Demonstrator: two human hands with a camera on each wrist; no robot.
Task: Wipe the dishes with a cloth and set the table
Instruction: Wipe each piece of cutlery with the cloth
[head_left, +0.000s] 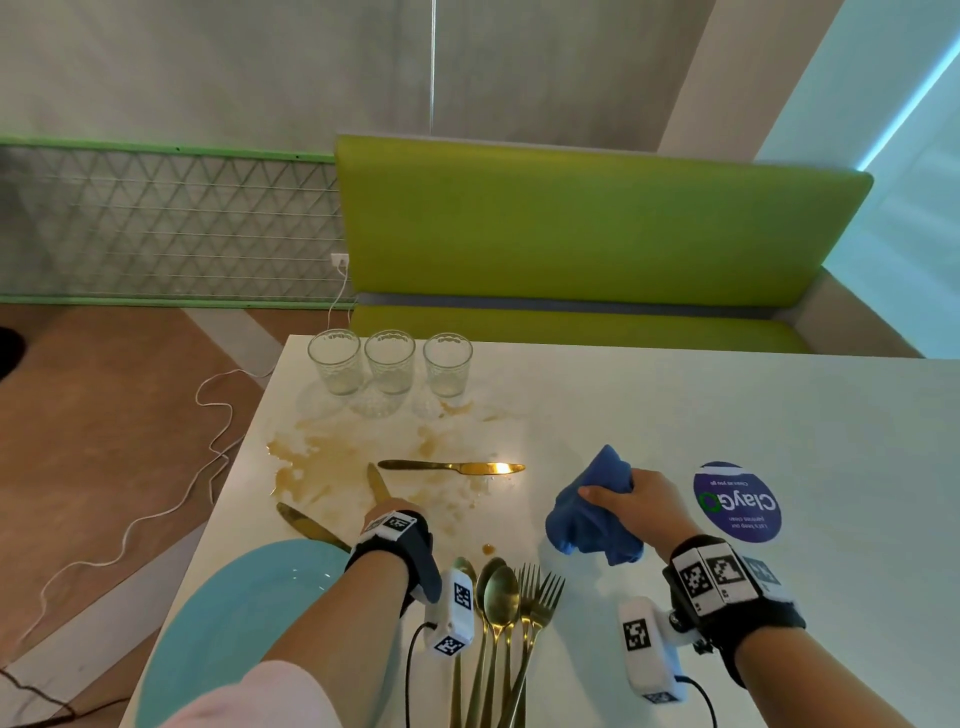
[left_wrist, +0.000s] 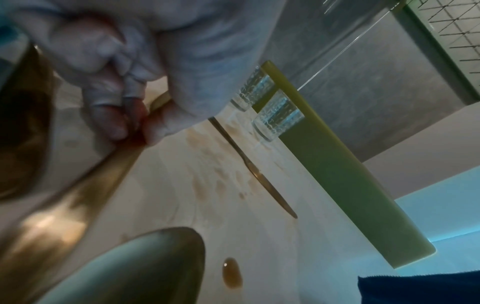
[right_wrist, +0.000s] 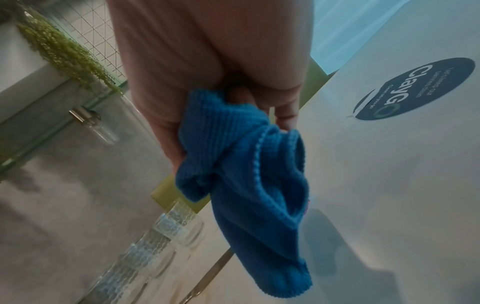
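Note:
My left hand (head_left: 387, 512) (left_wrist: 135, 125) pinches the handle of a gold knife (head_left: 377, 483) (left_wrist: 114, 164) that lies on the white table (head_left: 675, 405) at the edge of a brown spill (head_left: 322, 462). A second gold knife (head_left: 452, 467) (left_wrist: 259, 174) lies crosswise beyond it. A third knife (head_left: 306, 525) rests by the teal plate (head_left: 234, 623). My right hand (head_left: 623, 493) (right_wrist: 259, 92) grips a bunched blue cloth (head_left: 592, 514) (right_wrist: 246, 174) just above the table, right of the cutlery.
Three empty glasses (head_left: 389, 364) (right_wrist: 166, 232) stand in a row at the table's far left edge. Gold spoons and forks (head_left: 506, 597) lie bundled at the near edge between my arms. A round dark sticker (head_left: 737, 501) (right_wrist: 415, 88) is on the right. A green bench (head_left: 571, 234) stands behind.

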